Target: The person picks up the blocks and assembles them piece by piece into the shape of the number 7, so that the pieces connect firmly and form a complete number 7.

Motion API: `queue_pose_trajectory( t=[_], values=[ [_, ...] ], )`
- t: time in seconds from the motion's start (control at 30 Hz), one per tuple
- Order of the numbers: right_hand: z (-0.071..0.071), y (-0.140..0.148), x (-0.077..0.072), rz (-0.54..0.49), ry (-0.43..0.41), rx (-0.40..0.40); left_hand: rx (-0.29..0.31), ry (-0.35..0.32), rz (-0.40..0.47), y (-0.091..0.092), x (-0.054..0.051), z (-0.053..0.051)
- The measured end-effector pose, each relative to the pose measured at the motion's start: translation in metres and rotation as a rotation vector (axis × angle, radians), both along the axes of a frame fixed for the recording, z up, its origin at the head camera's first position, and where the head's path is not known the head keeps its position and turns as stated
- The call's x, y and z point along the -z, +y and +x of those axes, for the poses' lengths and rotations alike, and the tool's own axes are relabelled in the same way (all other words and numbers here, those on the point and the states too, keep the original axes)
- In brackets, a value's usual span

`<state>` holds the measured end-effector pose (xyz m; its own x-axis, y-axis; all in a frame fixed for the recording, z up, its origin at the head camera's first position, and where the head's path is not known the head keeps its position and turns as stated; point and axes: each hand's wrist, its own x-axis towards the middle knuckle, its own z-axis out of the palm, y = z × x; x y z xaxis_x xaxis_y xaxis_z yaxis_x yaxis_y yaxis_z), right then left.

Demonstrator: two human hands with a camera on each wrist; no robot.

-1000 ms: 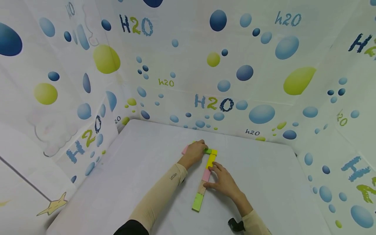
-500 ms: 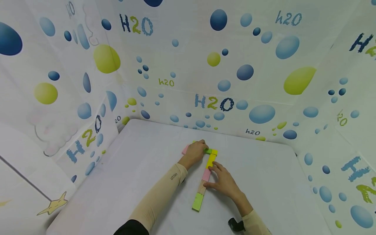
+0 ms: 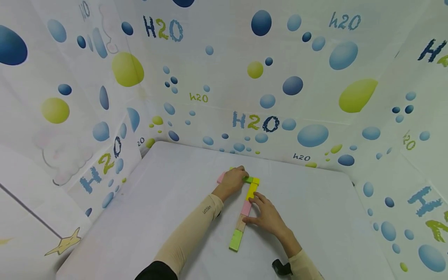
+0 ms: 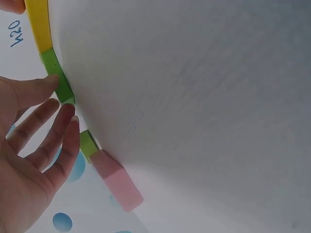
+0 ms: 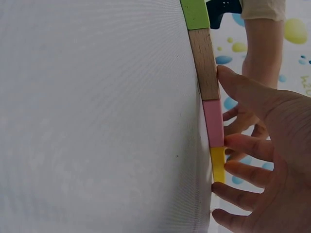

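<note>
Coloured wooden blocks form a bent line on the table. My left hand (image 3: 231, 182) reaches over the far row and pinches the green block (image 4: 57, 75), its thumb on the visible face; some of its fingers are hidden. Beyond those fingers lie a lime green block (image 4: 88, 143) and a pink block (image 4: 119, 182). My right hand (image 3: 267, 214) rests along the right side of the near row with spread fingers. Its thumb touches the plain wood block (image 5: 204, 63), and its fingertips lie against another pink block (image 5: 214, 124) and a long yellow block (image 5: 218, 164).
A small yellow block (image 3: 256, 181) sits at the corner of the line. A light green block (image 3: 236, 240) ends the row nearest me. Near my right sleeve is a black object (image 3: 281, 267). Patterned sheets (image 3: 224, 77) rise behind and beside the white table (image 3: 157, 202).
</note>
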<state>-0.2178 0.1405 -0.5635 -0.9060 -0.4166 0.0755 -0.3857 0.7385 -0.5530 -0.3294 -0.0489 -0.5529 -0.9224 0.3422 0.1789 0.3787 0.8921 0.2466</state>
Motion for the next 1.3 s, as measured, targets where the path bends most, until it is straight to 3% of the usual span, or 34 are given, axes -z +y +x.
queue_pose_trajectory(
  t=[0.23, 0.4, 0.7, 1.0, 1.3],
  values=[
    [-0.001, 0.000, 0.000, 0.013, -0.010, 0.012, -0.030, -0.019, 0.028, -0.007, -0.009, -0.002],
    [-0.002, 0.001, 0.000, 0.014, -0.012, 0.014, -0.064, 0.008, 0.041, -0.016, -0.010, -0.005],
    [-0.002, 0.002, 0.001, 0.007, -0.002, -0.004, -0.152, -0.008, -0.024, -0.034, -0.009, -0.001],
    [-0.001, 0.000, -0.001, 0.011, -0.025, 0.009, -0.188, -0.040, -0.061, -0.051, -0.002, 0.002],
    [-0.001, 0.000, -0.001, 0.012, -0.022, 0.007, -0.204, -0.016, -0.004, -0.064, 0.004, 0.003]
  ],
)
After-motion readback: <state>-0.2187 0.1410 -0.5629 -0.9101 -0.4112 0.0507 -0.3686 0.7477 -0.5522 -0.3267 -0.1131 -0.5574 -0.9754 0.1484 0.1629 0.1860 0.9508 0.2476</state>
